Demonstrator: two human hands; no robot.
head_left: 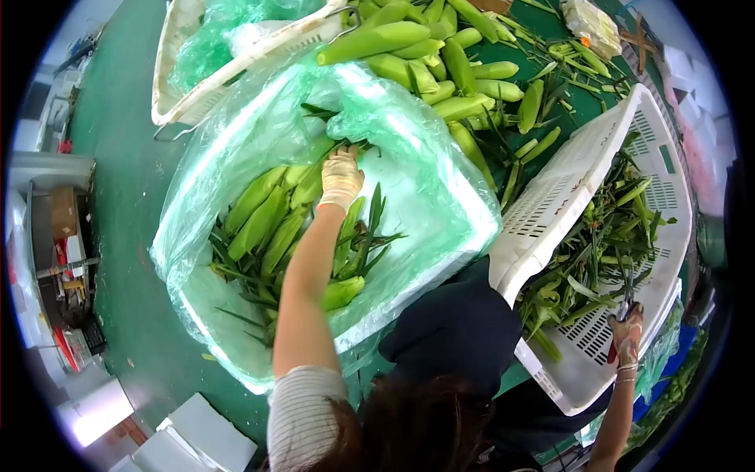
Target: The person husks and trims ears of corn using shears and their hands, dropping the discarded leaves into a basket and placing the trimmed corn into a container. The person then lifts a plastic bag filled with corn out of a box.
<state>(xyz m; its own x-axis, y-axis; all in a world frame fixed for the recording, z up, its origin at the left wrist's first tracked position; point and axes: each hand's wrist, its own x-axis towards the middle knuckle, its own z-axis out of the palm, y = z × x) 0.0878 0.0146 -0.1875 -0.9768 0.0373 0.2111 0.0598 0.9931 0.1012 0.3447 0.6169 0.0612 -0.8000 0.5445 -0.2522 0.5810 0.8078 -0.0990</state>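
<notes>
The left hand (342, 177) bends over the green corn (259, 216) in the shiny bag (179, 228) mid-frame, but I can't tell if it grips, so a soft touch seems best, while the right hand (627, 334), lower right, curls round a tool (624, 310).

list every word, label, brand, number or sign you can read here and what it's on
No text is readable in this view.
White crate at right: small reddish marks, too blurred to read.
Pale bundle at top right: any print is too blurred to read.
</notes>
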